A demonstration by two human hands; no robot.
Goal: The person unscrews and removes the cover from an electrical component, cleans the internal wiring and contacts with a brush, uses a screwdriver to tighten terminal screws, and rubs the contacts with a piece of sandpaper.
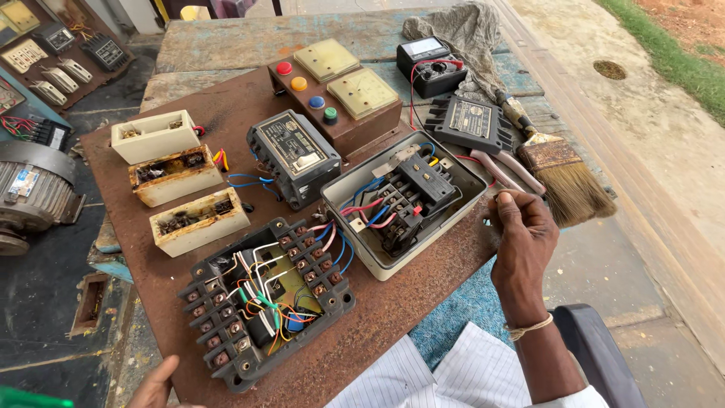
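My right hand (pixel 522 230) rests at the right edge of the rusty metal plate (pixel 226 113), fingers curled together, just right of an open grey starter box (pixel 355 242). Inside the box is a black contactor (pixel 411 198) with red and blue wires. Whether the fingertips pinch anything small I cannot tell. Only part of my left hand (pixel 155 385) shows at the bottom edge, near the front corner of an open black terminal unit (pixel 264 298) full of coloured wires. That hand touches nothing I can see.
On the plate lie three cream fuse holders (pixel 175 175), a black relay block (pixel 294 155) and a brown panel with coloured buttons and two meters (pixel 336 87). A multimeter (pixel 429 64), black cover (pixel 470 121), pliers (pixel 502 172), paintbrush (pixel 563 170) and rag (pixel 461 30) sit right. A motor (pixel 30 193) stands left.
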